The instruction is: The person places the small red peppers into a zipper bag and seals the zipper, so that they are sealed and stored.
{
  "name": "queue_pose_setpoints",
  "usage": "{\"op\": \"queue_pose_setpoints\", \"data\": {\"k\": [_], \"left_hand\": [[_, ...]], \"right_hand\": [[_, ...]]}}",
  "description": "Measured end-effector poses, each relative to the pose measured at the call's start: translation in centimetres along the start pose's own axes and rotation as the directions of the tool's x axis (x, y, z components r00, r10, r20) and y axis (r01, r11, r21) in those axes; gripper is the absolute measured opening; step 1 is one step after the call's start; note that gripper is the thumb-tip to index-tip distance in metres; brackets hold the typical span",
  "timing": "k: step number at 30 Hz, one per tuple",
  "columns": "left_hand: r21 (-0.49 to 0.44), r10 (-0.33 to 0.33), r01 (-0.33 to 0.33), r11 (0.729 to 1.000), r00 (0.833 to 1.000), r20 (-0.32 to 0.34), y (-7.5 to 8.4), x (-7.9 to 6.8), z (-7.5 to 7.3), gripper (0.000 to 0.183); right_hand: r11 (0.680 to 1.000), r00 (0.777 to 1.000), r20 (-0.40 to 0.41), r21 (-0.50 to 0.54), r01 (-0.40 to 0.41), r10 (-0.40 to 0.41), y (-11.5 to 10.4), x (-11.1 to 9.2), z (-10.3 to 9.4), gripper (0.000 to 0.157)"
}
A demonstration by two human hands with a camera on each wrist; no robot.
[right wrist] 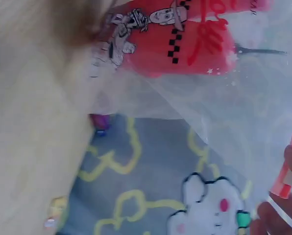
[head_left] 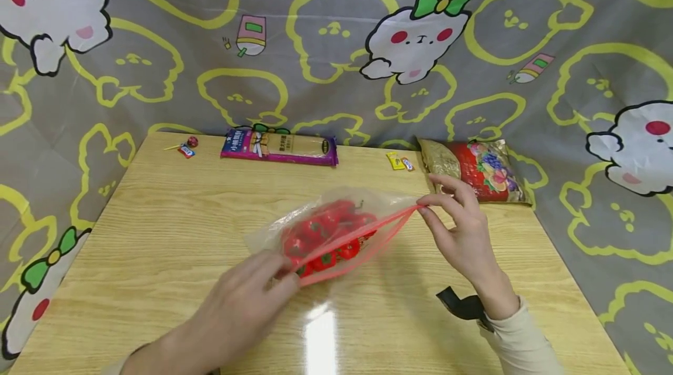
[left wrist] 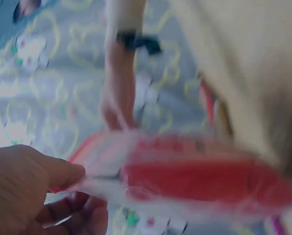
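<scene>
A clear zip bag point(head_left: 391, 197) with a red zip edge is held between the two hands over the table, its mouth parted. Inside lie several red fruits with green stems that look like peppers point(head_left: 336, 217). My left hand point(head_left: 247, 290) pinches the near left end of the zip edge, its fingers partly hidden and blurred. At the far right corner, my right hand point(head_left: 462, 229) pinches the zip edge between thumb and fingertips. Black drawings and red lettering are printed on the bag point(right wrist: 173, 41) in the right wrist view. The left wrist view is blurred.
Along the table's point(head_left: 173, 235) back edge lie a purple noodle packet point(head_left: 278, 147), a gold and red bag point(head_left: 481, 170) and small yellow and red wrapped sweets point(head_left: 396, 160). A lollipop point(head_left: 192, 141) lies at the back left. A patterned curtain point(head_left: 336, 89) stands behind.
</scene>
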State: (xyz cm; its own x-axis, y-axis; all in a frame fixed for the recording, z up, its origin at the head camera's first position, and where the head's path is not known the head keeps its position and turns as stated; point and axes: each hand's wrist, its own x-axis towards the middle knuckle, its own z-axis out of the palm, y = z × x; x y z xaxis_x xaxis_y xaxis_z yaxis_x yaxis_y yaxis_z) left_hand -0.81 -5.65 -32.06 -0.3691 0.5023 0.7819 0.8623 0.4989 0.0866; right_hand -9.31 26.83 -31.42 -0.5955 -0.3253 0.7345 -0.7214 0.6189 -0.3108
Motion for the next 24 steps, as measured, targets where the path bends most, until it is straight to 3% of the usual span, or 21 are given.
{"op": "queue_pose_setpoints", "data": {"k": [3,7,10,14,17,20,24], "left_hand": [[-0.056,-0.052,0.049,0.997,0.998,-0.047,-2.0,1.0,-2.1,0.031],[-0.058,-0.100,0.094,0.994,0.989,-0.110,-4.6,2.0,-3.9,0.030],[-0.045,-0.140,0.134,0.990,0.977,-0.161,-6.1,2.6,-4.9,0.031],[-0.054,-0.184,0.177,0.983,0.958,-0.221,-7.6,3.2,-5.6,0.031],[-0.079,-0.222,0.210,0.975,0.953,-0.207,-8.6,3.5,-5.6,0.013],[-0.083,-0.270,0.260,0.962,0.950,-0.156,-9.7,3.1,-5.0,0.019],[-0.043,-0.333,0.330,0.943,0.939,-0.089,-11.2,2.1,-3.9,0.017]], "right_hand": [[0.999,1.000,0.018,0.038,-0.018,0.017,-0.8,1.2,-0.6,0.024],[0.998,1.000,0.005,0.053,-0.017,0.017,-2.0,2.6,-1.0,0.028],[0.996,0.999,-0.032,0.087,-0.003,0.006,-2.7,3.6,-1.0,0.024],[0.978,0.997,-0.081,0.207,-0.003,0.020,-3.9,4.9,-0.9,0.023],[0.945,0.994,-0.088,0.326,-0.035,0.067,-5.0,5.6,-0.9,0.027],[0.928,0.992,-0.046,0.360,-0.097,0.121,-5.0,5.4,-0.3,0.028],[0.953,0.991,-0.016,0.274,-0.126,0.135,-3.1,4.3,1.2,0.025]]}}
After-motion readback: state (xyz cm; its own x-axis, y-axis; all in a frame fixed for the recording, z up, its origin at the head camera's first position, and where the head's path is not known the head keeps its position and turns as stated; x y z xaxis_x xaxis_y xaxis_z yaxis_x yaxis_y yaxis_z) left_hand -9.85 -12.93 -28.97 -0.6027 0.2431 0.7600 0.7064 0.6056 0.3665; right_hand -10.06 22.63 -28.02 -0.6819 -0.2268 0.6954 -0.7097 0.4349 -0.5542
